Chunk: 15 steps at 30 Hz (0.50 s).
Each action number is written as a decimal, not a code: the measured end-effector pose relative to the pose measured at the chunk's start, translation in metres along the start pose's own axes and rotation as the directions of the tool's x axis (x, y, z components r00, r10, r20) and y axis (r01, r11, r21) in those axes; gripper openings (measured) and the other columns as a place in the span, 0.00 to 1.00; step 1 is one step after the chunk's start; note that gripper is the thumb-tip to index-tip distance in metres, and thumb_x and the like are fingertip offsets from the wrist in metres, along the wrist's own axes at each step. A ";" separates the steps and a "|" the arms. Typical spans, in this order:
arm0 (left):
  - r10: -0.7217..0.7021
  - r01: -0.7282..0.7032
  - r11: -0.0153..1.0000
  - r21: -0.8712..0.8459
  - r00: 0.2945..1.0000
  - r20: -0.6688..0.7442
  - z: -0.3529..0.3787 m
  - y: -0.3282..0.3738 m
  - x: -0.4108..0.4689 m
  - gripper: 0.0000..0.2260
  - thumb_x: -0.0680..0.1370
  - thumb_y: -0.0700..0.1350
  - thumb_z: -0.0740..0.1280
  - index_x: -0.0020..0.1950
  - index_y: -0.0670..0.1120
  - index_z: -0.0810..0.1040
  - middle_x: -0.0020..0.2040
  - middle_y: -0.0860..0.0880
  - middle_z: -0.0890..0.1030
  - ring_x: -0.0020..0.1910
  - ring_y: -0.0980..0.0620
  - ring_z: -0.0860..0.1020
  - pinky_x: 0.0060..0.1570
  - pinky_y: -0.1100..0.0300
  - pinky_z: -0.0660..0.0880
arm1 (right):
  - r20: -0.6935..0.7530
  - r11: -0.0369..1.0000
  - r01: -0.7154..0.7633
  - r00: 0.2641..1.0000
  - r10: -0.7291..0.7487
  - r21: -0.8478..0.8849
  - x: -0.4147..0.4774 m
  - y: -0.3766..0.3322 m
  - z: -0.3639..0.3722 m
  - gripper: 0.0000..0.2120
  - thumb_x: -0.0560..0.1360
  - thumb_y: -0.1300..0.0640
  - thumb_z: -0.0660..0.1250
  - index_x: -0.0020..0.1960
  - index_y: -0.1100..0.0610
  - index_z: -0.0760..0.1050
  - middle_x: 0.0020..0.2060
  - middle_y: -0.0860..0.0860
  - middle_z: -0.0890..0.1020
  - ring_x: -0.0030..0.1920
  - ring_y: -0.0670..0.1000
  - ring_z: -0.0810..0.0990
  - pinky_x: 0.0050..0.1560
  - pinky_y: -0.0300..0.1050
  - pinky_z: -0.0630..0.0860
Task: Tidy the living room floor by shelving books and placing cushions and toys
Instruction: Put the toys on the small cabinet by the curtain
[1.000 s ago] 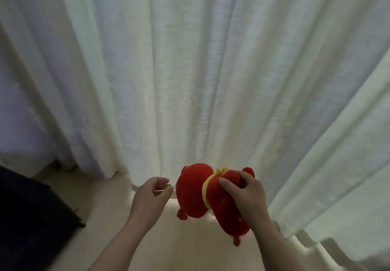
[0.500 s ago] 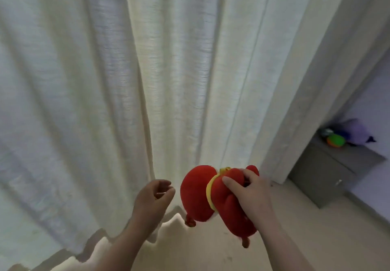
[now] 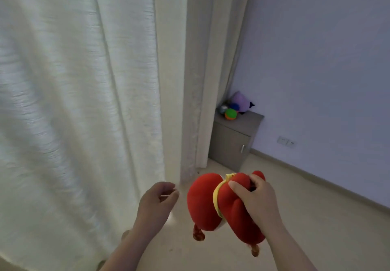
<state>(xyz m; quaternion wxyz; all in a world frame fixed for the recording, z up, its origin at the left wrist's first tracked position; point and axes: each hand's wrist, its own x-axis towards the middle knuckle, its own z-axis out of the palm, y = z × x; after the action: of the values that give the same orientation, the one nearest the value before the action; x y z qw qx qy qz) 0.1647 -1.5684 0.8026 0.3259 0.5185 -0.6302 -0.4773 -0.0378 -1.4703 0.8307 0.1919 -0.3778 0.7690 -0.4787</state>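
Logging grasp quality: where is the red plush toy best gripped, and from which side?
Probably at the yellow band, where the red plush toy narrows between two bulging lobes, coming from above. The right hand grips one soft lobe from the right.

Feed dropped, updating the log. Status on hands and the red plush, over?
Right hand grips red plush, off the floor. Left hand loosely curled, holding nothing. Grey cabinet with toys on top ahead right, beside curtain; no obstacle seen.
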 end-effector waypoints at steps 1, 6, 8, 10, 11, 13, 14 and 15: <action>0.016 -0.016 1.000 0.010 0.999 0.029 0.009 0.006 0.021 0.05 0.75 0.43 0.70 0.48 0.52 0.80 0.44 0.55 0.82 0.41 0.62 0.79 0.36 0.74 0.70 | -0.038 1.000 -0.012 0.999 0.012 -0.018 0.017 0.002 -0.003 0.07 0.72 0.52 0.72 0.42 0.43 0.75 0.38 0.39 0.79 0.41 0.37 0.76 0.39 0.29 0.66; 0.078 -0.086 0.995 0.055 0.988 0.134 0.037 0.037 0.102 0.07 0.75 0.42 0.69 0.44 0.55 0.78 0.42 0.54 0.82 0.42 0.60 0.79 0.39 0.70 0.71 | -0.153 0.995 -0.069 0.987 0.057 -0.074 0.077 0.000 -0.013 0.06 0.72 0.50 0.71 0.47 0.47 0.76 0.39 0.40 0.79 0.42 0.39 0.75 0.39 0.30 0.67; 0.097 -0.110 0.991 0.070 0.982 0.163 0.053 0.045 0.133 0.05 0.74 0.42 0.70 0.46 0.52 0.80 0.42 0.54 0.82 0.40 0.61 0.79 0.37 0.73 0.70 | -0.194 0.993 -0.096 0.978 0.080 -0.075 0.101 0.003 -0.015 0.07 0.73 0.50 0.70 0.49 0.48 0.75 0.40 0.40 0.78 0.42 0.39 0.75 0.39 0.30 0.66; 0.103 -0.120 0.989 0.083 0.976 0.191 0.070 0.049 0.153 0.04 0.74 0.43 0.70 0.47 0.50 0.81 0.42 0.53 0.82 0.40 0.60 0.79 0.36 0.74 0.70 | -0.217 0.989 -0.123 0.971 0.102 -0.082 0.118 0.008 -0.019 0.08 0.74 0.50 0.70 0.51 0.47 0.74 0.41 0.39 0.76 0.42 0.39 0.74 0.39 0.30 0.66; 0.109 -0.129 0.988 0.087 0.972 0.210 0.079 0.050 0.161 0.03 0.74 0.43 0.70 0.47 0.50 0.81 0.42 0.53 0.83 0.40 0.60 0.79 0.37 0.73 0.70 | -0.225 0.987 -0.136 0.968 0.114 -0.083 0.126 0.011 -0.022 0.09 0.74 0.50 0.70 0.52 0.46 0.73 0.41 0.38 0.76 0.42 0.38 0.74 0.39 0.30 0.65; 0.117 -0.146 0.984 0.105 0.962 0.247 0.093 0.050 0.175 0.03 0.74 0.44 0.70 0.47 0.50 0.81 0.41 0.54 0.82 0.39 0.60 0.78 0.39 0.68 0.71 | -0.245 0.983 -0.164 0.960 0.139 -0.084 0.140 0.017 -0.027 0.10 0.74 0.49 0.70 0.53 0.46 0.72 0.41 0.38 0.75 0.42 0.39 0.73 0.39 0.29 0.65; 0.114 -0.148 0.982 0.115 0.959 0.260 0.099 0.050 0.182 0.03 0.74 0.44 0.70 0.47 0.50 0.81 0.41 0.54 0.82 0.39 0.60 0.78 0.39 0.67 0.71 | -0.255 0.980 -0.179 0.955 0.152 -0.083 0.148 0.020 -0.029 0.10 0.74 0.49 0.69 0.52 0.46 0.72 0.41 0.38 0.75 0.42 0.39 0.73 0.39 0.29 0.64; 0.116 -0.153 0.981 0.119 0.955 0.273 0.109 0.052 0.193 0.03 0.74 0.45 0.70 0.47 0.50 0.81 0.41 0.54 0.82 0.39 0.60 0.78 0.39 0.66 0.71 | -0.262 0.980 -0.185 0.952 0.159 -0.078 0.158 0.025 -0.033 0.09 0.74 0.49 0.69 0.52 0.45 0.72 0.41 0.38 0.75 0.42 0.39 0.73 0.39 0.29 0.64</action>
<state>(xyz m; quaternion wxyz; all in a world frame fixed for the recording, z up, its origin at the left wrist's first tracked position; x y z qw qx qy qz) 0.0000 -1.7255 0.7988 0.2340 0.4274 -0.7335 -0.4740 -0.1709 -1.5654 0.8344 0.1133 -0.2541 0.8405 -0.4650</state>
